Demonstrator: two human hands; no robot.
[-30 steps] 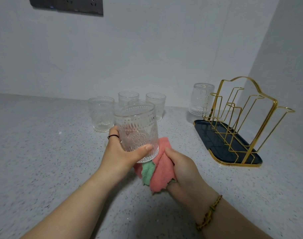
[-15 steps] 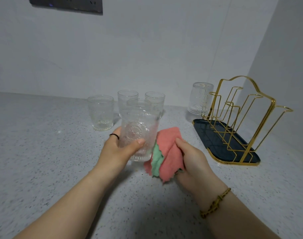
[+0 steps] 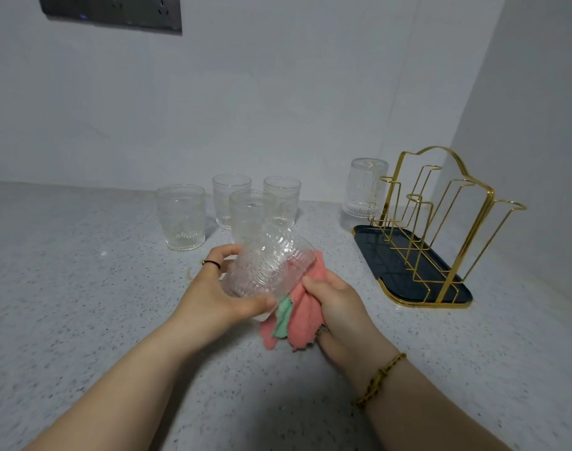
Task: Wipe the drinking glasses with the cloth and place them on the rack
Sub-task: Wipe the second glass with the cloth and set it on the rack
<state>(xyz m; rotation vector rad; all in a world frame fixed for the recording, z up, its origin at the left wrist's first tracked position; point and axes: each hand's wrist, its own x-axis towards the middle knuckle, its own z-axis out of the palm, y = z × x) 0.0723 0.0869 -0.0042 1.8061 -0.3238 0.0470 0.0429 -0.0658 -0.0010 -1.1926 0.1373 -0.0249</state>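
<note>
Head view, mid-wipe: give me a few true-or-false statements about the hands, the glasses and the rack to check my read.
1. The left hand holds a tilted glass. True.
2. The left hand grips the cloth. False: the right hand grips the cloth.
3. Upright on the counter stand four glasses. True.
4. The rack carries three glasses. False: only one upside-down glass, at its far end.
</note>
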